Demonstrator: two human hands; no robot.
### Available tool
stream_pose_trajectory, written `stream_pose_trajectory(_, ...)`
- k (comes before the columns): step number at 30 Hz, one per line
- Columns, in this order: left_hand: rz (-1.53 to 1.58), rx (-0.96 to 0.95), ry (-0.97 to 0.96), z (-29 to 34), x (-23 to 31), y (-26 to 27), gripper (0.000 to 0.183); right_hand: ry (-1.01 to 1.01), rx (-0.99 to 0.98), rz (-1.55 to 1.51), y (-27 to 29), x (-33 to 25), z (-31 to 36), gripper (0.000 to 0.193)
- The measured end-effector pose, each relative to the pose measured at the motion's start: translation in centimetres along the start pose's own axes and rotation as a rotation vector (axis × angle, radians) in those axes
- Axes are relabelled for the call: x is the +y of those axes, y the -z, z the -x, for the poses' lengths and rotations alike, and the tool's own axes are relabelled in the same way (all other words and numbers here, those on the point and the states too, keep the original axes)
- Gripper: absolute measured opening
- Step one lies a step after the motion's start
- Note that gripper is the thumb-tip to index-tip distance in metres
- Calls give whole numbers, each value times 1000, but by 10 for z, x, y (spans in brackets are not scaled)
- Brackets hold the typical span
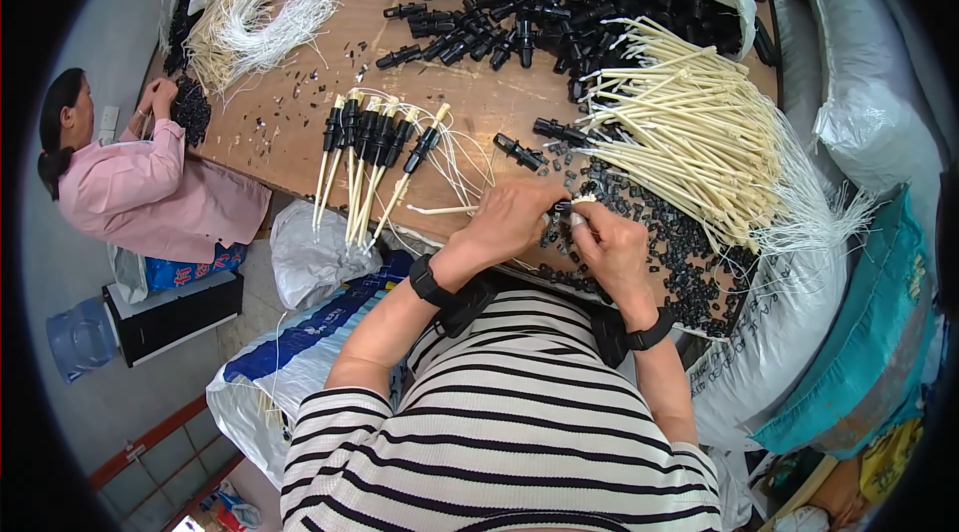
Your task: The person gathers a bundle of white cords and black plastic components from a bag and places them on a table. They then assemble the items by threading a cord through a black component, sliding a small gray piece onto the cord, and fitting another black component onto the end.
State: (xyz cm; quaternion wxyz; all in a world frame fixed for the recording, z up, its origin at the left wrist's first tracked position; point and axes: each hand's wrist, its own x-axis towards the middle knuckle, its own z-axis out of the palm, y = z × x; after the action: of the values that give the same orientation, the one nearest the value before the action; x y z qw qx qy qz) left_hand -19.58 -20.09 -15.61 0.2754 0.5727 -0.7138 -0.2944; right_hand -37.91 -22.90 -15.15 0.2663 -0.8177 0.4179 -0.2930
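Setting: Workshop with a wooden counter [300, 122] strewn with small parts; sacks crowd round it and a co-worker in a pink top [150, 194] sits at 9 o'clock, hands on a heap of black bits.
Left hand [511, 215]: fingers pinched shut on a thin cream tube [445, 209] that juts toward 9 o'clock.
Right hand [611, 244]: fingertips closed on a small black cap [562, 205], meeting the tube's end just in front of the striped shirt.
Handling: I judge tube and cap feather-light; the tube looks bendy and would bow if held far back, so hold it close to the tip. The cap seems hard, smooth and easy to fumble; a fingertip pinch at its sides suits it.
Near the hands: loose black caps [659, 232] at 3 o'clock; a big bundle of cream tubes [689, 122] at 1 o'clock; finished tubes with black connectors [375, 147] in a row at 10 o'clock; a heap of black connectors [529, 2] at 12 o'clock.
Packages: white plastic sack [789, 332] under the counter edge at 4 o'clock; teal woven bag [869, 342] beyond it; grey-white sack [869, 82] at 2 o'clock; blue-and-white sack [300, 342] at 7 o'clock; blue water jug [80, 337] at 8 o'clock. No sign can be made out.
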Motion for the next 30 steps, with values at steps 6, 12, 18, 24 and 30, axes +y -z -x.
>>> stream_pose_trajectory(6, 237, -201, 74, -3, 6, 5, 42, 60, -168, -110, 3, -2, 1, 18)
stream_pose_trajectory(12, 240, 76, -133, -2, -3, 13, 31, 23, -92, -60, -3, 0, 3, 16)
stream_pose_trajectory(18, 204, 195, -143, 5, -10, -1, 24, 43, -124, -130, -7, 3, 4, 11)
stream_pose_trajectory(24, -113, 377, 46, -27, -39, 1, 33, -286, -72, -250, -5, 12, 12, 12)
stream_pose_trajectory(30, -46, 327, 90, -47, -52, -5, 35, -323, -75, -253, -2, 16, 13, 12)
